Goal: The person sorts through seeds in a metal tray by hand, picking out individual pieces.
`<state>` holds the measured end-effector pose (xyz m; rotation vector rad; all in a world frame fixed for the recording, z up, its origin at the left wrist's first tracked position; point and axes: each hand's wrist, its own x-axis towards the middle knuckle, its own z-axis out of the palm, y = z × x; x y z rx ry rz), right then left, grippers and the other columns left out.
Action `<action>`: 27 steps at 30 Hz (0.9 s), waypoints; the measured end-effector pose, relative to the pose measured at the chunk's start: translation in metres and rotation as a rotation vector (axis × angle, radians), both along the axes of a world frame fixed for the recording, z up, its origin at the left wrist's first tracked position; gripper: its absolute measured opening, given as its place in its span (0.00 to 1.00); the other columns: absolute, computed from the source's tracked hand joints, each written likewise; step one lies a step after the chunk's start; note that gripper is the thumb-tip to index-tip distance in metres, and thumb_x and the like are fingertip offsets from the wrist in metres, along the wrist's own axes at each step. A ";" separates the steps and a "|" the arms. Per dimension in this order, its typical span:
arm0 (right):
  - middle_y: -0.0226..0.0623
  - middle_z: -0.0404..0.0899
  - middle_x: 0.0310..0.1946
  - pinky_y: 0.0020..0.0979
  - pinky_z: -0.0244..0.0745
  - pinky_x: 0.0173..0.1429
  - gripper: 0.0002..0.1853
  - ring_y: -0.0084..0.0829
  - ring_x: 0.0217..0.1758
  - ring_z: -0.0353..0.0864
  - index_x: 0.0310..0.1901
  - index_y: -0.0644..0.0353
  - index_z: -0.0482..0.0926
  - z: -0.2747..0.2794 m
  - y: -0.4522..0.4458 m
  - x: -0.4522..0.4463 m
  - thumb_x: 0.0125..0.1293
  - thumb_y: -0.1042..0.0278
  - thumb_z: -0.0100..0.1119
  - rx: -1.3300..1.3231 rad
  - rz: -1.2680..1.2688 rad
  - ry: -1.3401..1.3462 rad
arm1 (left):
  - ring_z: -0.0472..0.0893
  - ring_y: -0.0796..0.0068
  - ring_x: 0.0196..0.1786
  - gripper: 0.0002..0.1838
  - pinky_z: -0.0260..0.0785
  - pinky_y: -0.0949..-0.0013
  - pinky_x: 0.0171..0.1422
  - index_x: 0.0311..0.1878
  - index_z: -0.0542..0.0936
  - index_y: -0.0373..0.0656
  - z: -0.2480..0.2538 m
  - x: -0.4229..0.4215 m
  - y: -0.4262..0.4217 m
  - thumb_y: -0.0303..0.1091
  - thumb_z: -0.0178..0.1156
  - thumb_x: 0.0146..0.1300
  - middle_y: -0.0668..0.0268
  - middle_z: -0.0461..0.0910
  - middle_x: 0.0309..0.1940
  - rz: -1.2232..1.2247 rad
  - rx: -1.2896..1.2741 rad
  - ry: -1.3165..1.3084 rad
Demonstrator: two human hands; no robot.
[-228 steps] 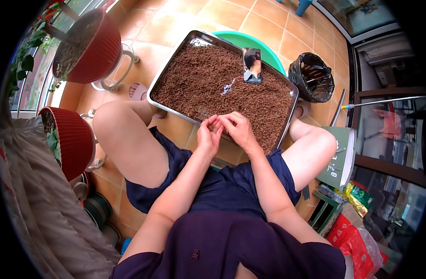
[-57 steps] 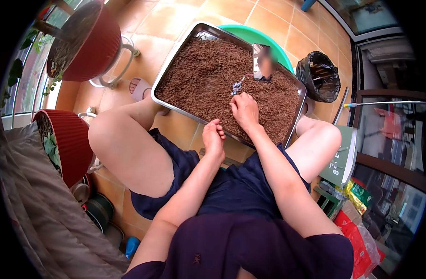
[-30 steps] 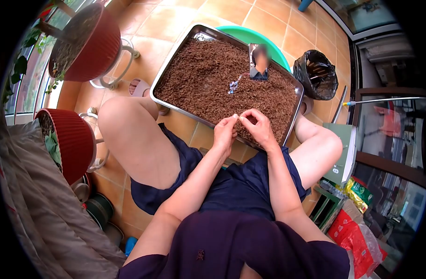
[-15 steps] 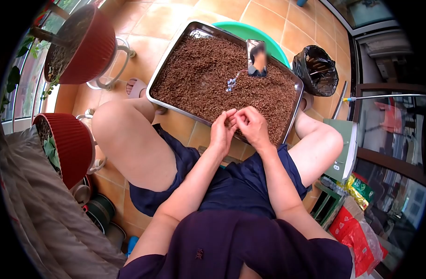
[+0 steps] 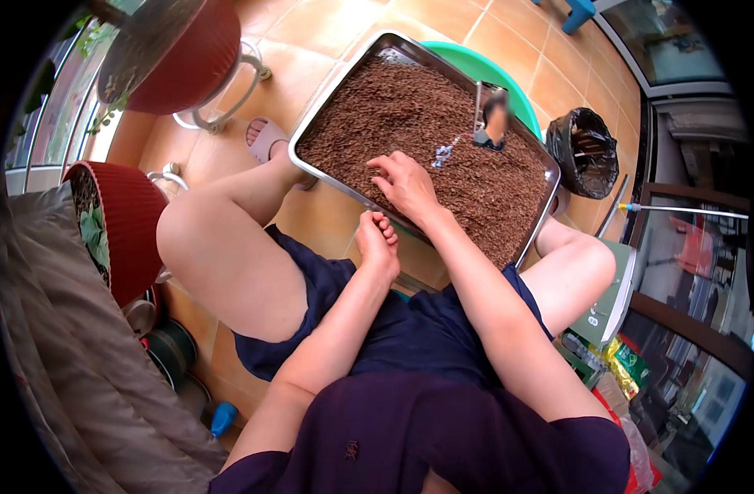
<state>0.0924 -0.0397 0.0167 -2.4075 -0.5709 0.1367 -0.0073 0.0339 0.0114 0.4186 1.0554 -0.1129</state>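
- My right hand (image 5: 404,185) is over the near side of the tray (image 5: 294,155), its fingers loosely bent and spread apart; I cannot tell whether the fingertips touch the brown granules (image 5: 418,123) or sit just above them.
- My left hand (image 5: 378,240) is just outside the near rim, fingers curled in against the palm; I cannot tell whether anything is inside.
- The granules cover most of the tray floor, leaving bare metal at the far left corner.
- Some small pale bits (image 5: 444,153) lie on the granules, beyond my right hand and near the phone (image 5: 491,122), which is at the tray's far side.
- A green basin (image 5: 488,66) shows past that far edge.
- A bin with a black bag (image 5: 587,156) stands to the right; 2 red pots (image 5: 128,230) stand to my left.
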 end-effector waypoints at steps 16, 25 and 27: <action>0.33 0.84 0.39 0.26 0.79 0.40 0.07 0.23 0.37 0.83 0.41 0.59 0.80 0.015 -0.151 -0.034 0.68 0.65 0.63 0.302 -0.496 0.567 | 0.63 0.82 0.23 0.10 0.55 0.76 0.27 0.34 0.69 0.49 0.015 0.002 -0.022 0.41 0.48 0.72 0.74 0.67 0.24 -0.119 -0.101 -0.055; 0.30 0.84 0.40 0.24 0.81 0.42 0.11 0.20 0.37 0.82 0.53 0.61 0.80 0.047 -0.189 -0.080 0.73 0.69 0.59 1.325 -0.690 1.016 | 0.67 0.84 0.26 0.14 0.60 0.78 0.31 0.43 0.77 0.42 0.026 0.001 -0.047 0.43 0.49 0.77 0.75 0.71 0.27 -0.412 -0.119 -0.316; 0.29 0.84 0.40 0.24 0.81 0.43 0.12 0.19 0.37 0.82 0.54 0.61 0.79 0.040 -0.190 -0.084 0.72 0.70 0.59 1.417 -0.678 1.047 | 0.67 0.84 0.26 0.15 0.61 0.78 0.32 0.46 0.79 0.40 0.030 0.002 -0.052 0.42 0.50 0.77 0.75 0.71 0.27 -0.498 -0.077 -0.394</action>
